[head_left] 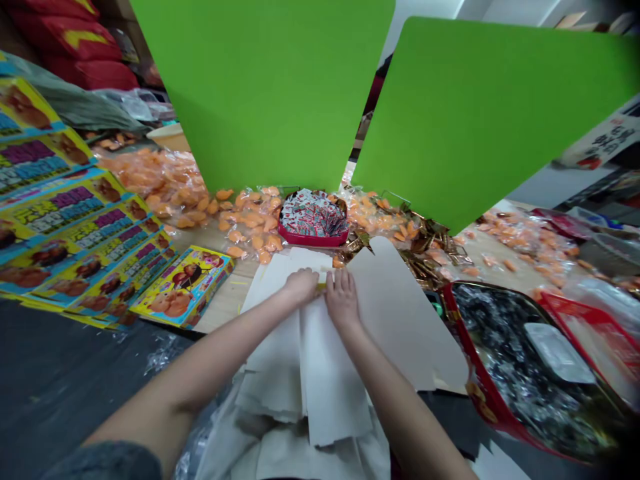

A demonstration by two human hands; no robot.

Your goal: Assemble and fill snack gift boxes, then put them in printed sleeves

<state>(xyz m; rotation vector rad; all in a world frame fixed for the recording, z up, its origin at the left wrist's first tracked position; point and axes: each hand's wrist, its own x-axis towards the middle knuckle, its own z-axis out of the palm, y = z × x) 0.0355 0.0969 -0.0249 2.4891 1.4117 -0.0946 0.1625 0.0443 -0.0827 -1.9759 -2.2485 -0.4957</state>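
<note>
Several white cardboard box blanks (335, 387) lie in front of me, from my lap up onto the table edge, with folded flaps standing along the middle. My left hand (301, 287) is closed on the far end of the top blank, fingers bent over its edge. Close beside it, my right hand (343, 297) rests on the same cardboard with its fingers stretched out and slightly apart. A small yellow strip shows between the two hands. To the right, another large white cardboard piece (395, 313) with a rounded top lies at a slant.
Printed yellow-and-blue boxes (90, 247) are stacked left, with one box (183, 287) flat beside them. A red tray (313, 239) of small sachets stands ahead among bagged orange pieces (255, 223). Green panels (270, 93) rise behind. At right is a red-rimmed container (457, 320) of clear packets.
</note>
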